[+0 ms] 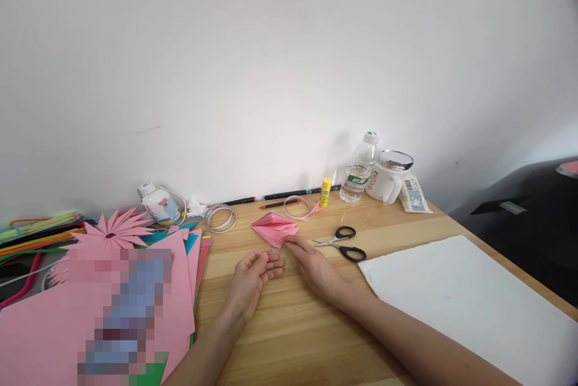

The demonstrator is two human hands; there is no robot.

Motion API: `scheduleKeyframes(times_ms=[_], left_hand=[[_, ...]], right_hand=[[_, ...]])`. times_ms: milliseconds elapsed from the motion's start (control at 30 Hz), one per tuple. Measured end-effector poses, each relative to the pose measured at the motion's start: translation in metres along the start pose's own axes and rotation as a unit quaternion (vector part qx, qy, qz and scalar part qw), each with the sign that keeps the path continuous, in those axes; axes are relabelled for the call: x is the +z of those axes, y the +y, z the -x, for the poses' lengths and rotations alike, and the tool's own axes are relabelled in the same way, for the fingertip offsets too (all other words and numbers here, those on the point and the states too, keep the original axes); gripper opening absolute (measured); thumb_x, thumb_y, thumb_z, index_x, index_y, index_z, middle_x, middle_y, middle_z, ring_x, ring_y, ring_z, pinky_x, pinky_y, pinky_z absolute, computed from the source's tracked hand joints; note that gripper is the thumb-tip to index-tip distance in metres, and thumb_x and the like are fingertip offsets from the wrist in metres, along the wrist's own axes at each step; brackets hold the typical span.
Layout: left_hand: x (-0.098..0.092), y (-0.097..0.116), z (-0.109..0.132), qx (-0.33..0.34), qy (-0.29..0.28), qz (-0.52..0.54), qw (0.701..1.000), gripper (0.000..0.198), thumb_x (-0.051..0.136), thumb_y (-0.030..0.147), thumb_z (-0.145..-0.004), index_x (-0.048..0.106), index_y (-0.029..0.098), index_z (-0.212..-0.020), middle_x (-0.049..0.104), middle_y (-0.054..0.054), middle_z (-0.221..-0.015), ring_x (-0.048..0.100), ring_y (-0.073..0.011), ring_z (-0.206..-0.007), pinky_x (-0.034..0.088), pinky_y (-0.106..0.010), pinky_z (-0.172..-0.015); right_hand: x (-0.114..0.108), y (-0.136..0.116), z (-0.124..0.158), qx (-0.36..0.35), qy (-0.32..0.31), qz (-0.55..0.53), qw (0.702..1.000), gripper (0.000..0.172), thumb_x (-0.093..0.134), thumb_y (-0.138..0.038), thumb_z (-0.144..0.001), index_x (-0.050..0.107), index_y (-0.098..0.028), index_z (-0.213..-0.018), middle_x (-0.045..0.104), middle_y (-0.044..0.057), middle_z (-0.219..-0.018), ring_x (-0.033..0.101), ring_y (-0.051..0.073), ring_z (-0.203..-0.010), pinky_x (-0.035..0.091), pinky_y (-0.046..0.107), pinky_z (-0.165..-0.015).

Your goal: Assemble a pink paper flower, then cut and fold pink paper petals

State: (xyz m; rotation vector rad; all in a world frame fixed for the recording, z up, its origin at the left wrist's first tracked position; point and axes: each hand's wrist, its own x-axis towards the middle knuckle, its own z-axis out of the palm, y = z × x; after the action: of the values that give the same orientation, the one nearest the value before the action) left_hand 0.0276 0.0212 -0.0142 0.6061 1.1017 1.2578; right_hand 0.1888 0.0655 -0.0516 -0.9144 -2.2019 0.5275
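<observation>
A pleated pink paper piece (275,227), fanned out with some bluish layers at its top edge, lies on the wooden table in front of my hands. The stretched fingers of my right hand (312,262) reach its near right edge and seem to touch it. Just left of that, my left hand (258,273) rests palm turned inward, fingers loosely bent and apart, with nothing seen in it. Black-handled scissors (345,244) lie partly open to the right of my right hand. Behind the paper stand a yellow glue stick (325,192) and a small pink scrap.
Pink paper sheets (180,277) and pink paper stars (115,229) pile up at left, beside a white bottle (159,202). Tape rolls (220,218) and pens (280,203) lie near the wall. A water bottle (359,169), a mug (382,184) and a white sheet (465,301) are at right.
</observation>
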Motion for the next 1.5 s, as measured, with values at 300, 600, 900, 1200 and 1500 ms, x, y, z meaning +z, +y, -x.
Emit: scheduleKeyframes(times_ms=[300, 600, 900, 1200, 1500], left_hand=[[-0.001, 0.001, 0.0, -0.01, -0.019, 0.022, 1.0, 0.024, 0.059, 0.023, -0.079, 0.06, 0.007, -0.096, 0.067, -0.017, -0.098, 0.065, -0.0235, -0.087, 0.048, -0.037, -0.083], [0.002, 0.01, -0.004, -0.044, -0.052, 0.134, 0.989, 0.053, 0.033, 0.049, -0.087, 0.052, 0.007, -0.113, 0.059, -0.022, -0.113, 0.059, -0.0275, -0.102, 0.043, -0.042, -0.091], [0.001, 0.014, 0.002, 0.012, -0.065, 0.063, 0.996, 0.06, 0.066, 0.054, -0.062, 0.061, 0.01, -0.102, 0.06, -0.017, -0.113, 0.059, -0.0274, -0.096, 0.052, -0.033, -0.072], [0.007, 0.005, 0.007, 0.067, -0.105, -0.085, 0.989, 0.065, 0.074, 0.016, -0.061, 0.048, 0.017, -0.121, 0.059, -0.014, -0.115, 0.062, -0.023, -0.087, 0.052, -0.027, -0.057], [0.009, 0.007, 0.011, 0.077, -0.115, -0.073, 0.988, 0.044, 0.065, 0.028, -0.073, 0.055, 0.016, -0.114, 0.058, -0.012, -0.117, 0.058, -0.0252, -0.098, 0.055, -0.03, -0.066]], right_hand=[[-0.005, -0.003, -0.003, 0.03, 0.118, -0.056, 0.991, 0.035, 0.04, -0.004, -0.079, 0.062, -0.02, -0.1, 0.065, 0.008, -0.101, 0.061, 0.019, -0.091, 0.05, 0.035, -0.083], [-0.014, -0.017, -0.002, -0.074, 0.154, -0.058, 0.984, 0.023, 0.044, -0.009, -0.083, 0.059, -0.021, -0.095, 0.064, 0.007, -0.098, 0.059, 0.017, -0.093, 0.05, 0.031, -0.082], [-0.022, -0.03, 0.005, -0.094, 0.107, -0.081, 0.986, 0.019, 0.056, -0.021, -0.08, 0.05, -0.021, -0.098, 0.061, 0.008, -0.096, 0.056, 0.019, -0.097, 0.049, 0.032, -0.08], [-0.019, -0.026, 0.003, -0.055, 0.18, -0.098, 0.977, 0.021, 0.051, -0.015, -0.082, 0.052, -0.022, -0.101, 0.058, 0.008, -0.099, 0.054, 0.019, -0.1, 0.049, 0.036, -0.083], [-0.018, -0.023, 0.002, 0.068, 0.111, -0.221, 0.966, 0.025, 0.052, -0.026, -0.083, 0.049, -0.02, -0.108, 0.06, 0.006, -0.094, 0.058, 0.016, -0.079, 0.051, 0.03, -0.072]])
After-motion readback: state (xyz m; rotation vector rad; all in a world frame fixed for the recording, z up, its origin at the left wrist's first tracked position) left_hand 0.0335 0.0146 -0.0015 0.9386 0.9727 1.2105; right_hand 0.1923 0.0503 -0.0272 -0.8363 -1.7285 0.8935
